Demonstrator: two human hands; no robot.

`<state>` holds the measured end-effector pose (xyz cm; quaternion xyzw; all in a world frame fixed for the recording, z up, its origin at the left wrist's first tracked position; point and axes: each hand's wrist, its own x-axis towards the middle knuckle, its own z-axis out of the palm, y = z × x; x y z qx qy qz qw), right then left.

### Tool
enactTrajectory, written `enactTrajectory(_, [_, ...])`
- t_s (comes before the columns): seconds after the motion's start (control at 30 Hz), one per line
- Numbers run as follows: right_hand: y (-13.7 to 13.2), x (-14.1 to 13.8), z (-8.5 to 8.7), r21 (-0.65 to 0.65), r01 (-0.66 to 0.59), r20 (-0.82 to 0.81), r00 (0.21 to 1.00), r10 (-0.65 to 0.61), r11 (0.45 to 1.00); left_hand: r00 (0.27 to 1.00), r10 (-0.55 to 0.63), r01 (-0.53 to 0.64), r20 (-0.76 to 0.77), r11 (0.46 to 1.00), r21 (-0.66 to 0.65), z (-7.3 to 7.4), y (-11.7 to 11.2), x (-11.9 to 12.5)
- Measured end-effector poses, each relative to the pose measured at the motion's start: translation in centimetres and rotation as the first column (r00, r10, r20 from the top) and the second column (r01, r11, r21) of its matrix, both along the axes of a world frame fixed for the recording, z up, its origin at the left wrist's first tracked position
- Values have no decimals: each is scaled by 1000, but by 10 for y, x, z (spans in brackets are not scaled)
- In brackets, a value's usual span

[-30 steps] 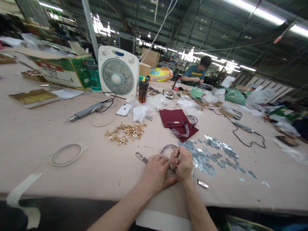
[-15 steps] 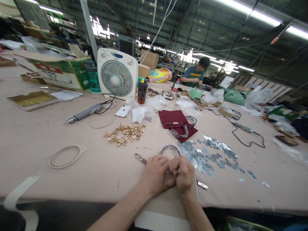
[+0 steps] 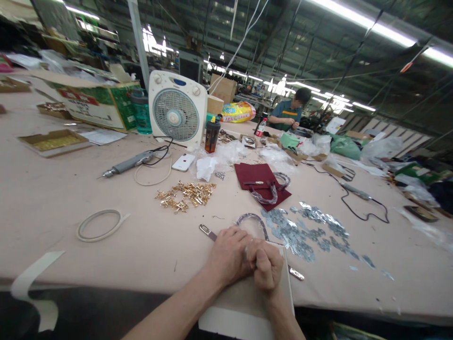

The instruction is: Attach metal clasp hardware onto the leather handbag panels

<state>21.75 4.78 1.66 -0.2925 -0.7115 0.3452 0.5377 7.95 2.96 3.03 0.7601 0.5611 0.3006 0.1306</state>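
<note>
My left hand [image 3: 230, 252] bends over a dark strap on a pale flat panel [image 3: 235, 321] at the table's front edge. Pressed against it, my right hand [image 3: 266, 265] is curled into a fist; whatever lies inside its fingers is hidden. Both sets of fingers meet at one spot on the piece. The strap's metal-tipped left end [image 3: 205, 230] sticks out beyond my left hand, and its right tip [image 3: 296, 273] shows past my right wrist. Just ahead of my hands arches a plastic-wrapped handle [image 3: 252, 216].
Silver metal plates [image 3: 300, 231] are scattered at right, gold fittings [image 3: 187, 194] at left. Beyond lie a maroon bag [image 3: 253, 177], a phone [image 3: 183, 162], a grey electric screwdriver [image 3: 129, 164] and a fan [image 3: 177, 111]. A tape roll [image 3: 99, 225] rests left. A co-worker [image 3: 287, 113] is across the table.
My right fist has turned and shifted slightly left and down against my left hand, uncovering more of the panel's right corner. My left hand stays nearly in place.
</note>
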Motion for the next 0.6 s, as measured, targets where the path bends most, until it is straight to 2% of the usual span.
enactTrajectory(0.17, [3, -6, -6, 144, 20, 79, 996, -32, 989, 1000, -27, 27, 7, 1000, -9, 0, 0, -1])
enactTrajectory(0.27, [12, -15, -1, 119, 10, 58, 998, -17, 993, 999, -29, 29, 34, 999, -16, -1, 1, -1])
enactTrajectory(0.37, [23, -20, 14, -114, 30, -156, 987, -48, 993, 998, -27, 28, 60, 999, -18, -2, 1, -1])
enactTrajectory(0.43, [27, -19, 30, -232, -8, -335, 939, -72, 973, 998, -19, 20, 64, 1000, -13, -2, 0, -1])
enactTrajectory(0.53, [24, -15, 51, -202, -86, -510, 860, -30, 976, 998, -7, 8, 55, 1000, -6, -1, -1, -1])
enactTrajectory(0.6, [19, -15, 53, -135, -94, -522, 853, 10, 986, 999, -5, 5, 47, 1000, -10, -1, -1, -1])
